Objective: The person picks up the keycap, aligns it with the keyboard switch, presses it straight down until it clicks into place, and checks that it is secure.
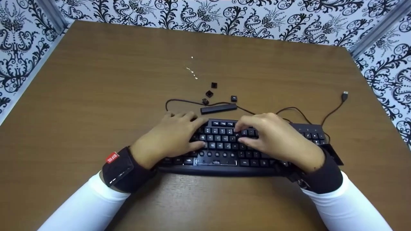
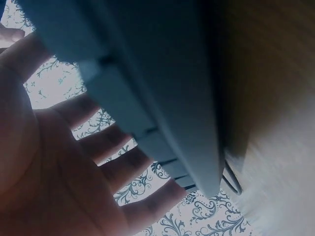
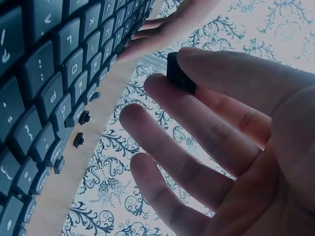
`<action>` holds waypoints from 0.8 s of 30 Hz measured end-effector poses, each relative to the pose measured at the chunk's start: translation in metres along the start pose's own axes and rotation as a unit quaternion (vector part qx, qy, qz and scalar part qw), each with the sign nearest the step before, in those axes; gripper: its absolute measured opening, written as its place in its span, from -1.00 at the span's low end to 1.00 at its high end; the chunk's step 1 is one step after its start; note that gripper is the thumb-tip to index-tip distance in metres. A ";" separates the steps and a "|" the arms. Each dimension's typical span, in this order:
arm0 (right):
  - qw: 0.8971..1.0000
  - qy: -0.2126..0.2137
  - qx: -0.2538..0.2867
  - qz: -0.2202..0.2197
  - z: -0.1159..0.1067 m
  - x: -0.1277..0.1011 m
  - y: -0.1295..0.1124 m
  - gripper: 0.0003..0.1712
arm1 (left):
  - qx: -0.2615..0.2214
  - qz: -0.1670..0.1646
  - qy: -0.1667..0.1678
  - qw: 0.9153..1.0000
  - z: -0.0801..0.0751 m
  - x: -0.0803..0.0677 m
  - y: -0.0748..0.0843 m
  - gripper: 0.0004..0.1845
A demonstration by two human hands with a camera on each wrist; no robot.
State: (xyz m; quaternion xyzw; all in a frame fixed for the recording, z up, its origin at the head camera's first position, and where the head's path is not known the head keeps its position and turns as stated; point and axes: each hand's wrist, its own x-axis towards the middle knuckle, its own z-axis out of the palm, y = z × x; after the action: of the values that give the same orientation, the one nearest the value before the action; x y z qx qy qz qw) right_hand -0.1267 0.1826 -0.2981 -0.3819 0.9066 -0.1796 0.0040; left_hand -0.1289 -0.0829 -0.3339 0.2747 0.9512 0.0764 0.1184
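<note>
A black keyboard (image 1: 205, 171) lies on the brown table. My left hand (image 1: 171, 134) rests on its left end, the thumb over the keys and the fingers stretched toward the back edge. My right hand (image 1: 273, 138) is over the middle-right keys. In the right wrist view, the thumb and index finger pinch a small black keycap (image 3: 179, 76) while the other fingers are spread. A bare slot (image 1: 216, 162) shows in the bottom key row. Behind the keyboard lie a long black space bar (image 1: 218, 108) and several loose keycaps, one a lettered keycap (image 1: 233, 98).
The keyboard's cable (image 1: 184, 101) loops behind it, and a USB plug (image 1: 345, 95) lies at the back right. Several tiny pale bits (image 1: 192, 72) are scattered farther back. Patterned wallpaper (image 1: 205, 14) borders the table at the back and sides.
</note>
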 end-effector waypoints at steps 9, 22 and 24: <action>0.999 0.004 -0.042 -0.011 0.010 -0.007 -0.001 -0.77 | -0.011 0.000 0.000 1.000 0.000 0.000 -0.001 -0.20; 0.998 -0.024 -0.059 0.001 0.027 -0.007 0.005 -0.79 | -0.003 0.003 0.003 1.000 0.003 0.001 -0.002 -0.22; 0.997 -0.023 -0.067 0.005 0.029 -0.007 0.005 -0.79 | -0.003 0.002 0.004 1.000 0.002 0.001 -0.002 -0.23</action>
State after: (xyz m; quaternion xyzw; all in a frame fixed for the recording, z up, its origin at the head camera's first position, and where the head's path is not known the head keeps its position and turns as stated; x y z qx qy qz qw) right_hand -0.1215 0.1813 -0.3273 -0.3810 0.9181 -0.1093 0.0004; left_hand -0.1297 -0.0836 -0.3365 0.2761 0.9507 0.0810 0.1154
